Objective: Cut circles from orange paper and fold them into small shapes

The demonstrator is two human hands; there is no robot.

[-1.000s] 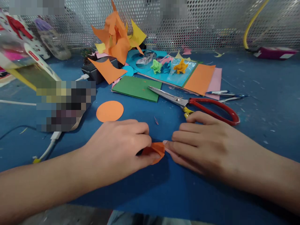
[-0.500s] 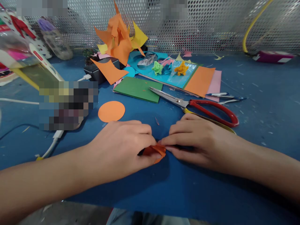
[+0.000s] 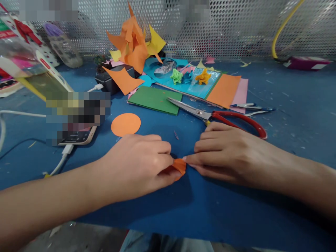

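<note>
Between my hands is a small piece of folded orange paper (image 3: 180, 166), its creases fanning toward the right. My left hand (image 3: 141, 162) pinches it between thumb and fingers, which hide its left part. At its right edge, the fingertips of my right hand (image 3: 223, 154) are pressed together on the paper. A flat orange paper circle (image 3: 126, 124) lies just beyond my left hand. Behind my right hand rest scissors with red handles (image 3: 237, 122), their blades lying partly over a green paper stack (image 3: 156, 99).
Orange paper scraps (image 3: 132, 45) are heaped at the back, near a black box (image 3: 109, 78). Small folded paper shapes (image 3: 202, 76) lie on a blue sheet. At left are a phone (image 3: 84, 134) with a white cable and a clear bottle (image 3: 34, 75). A perforated metal panel (image 3: 236, 31) stands behind.
My right hand has shifted slightly right, with its fingertips now at the paper's upper right edge. The orange paper looks more tightly gathered in my left hand.
</note>
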